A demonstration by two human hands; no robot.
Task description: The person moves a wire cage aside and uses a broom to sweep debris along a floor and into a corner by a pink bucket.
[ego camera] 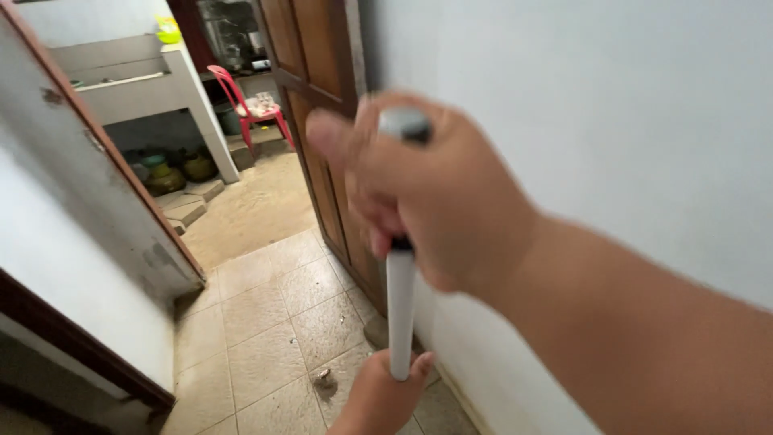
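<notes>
Right hand (419, 193) fingers wrapped round the upright white plastic pole (400, 314); left hand (378, 399) grips directly below (pole's lower end hidden).

Beige tiled floor (266, 322) w/ white plaster walls (612, 121); brown wooden door (318, 72), red plastic chair (245, 101) beyond.

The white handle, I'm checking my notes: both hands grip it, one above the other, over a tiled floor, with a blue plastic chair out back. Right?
One slip: the head view shows the chair is red, not blue. The right hand and left hand do grip the white handle, over the tiled floor.
</notes>
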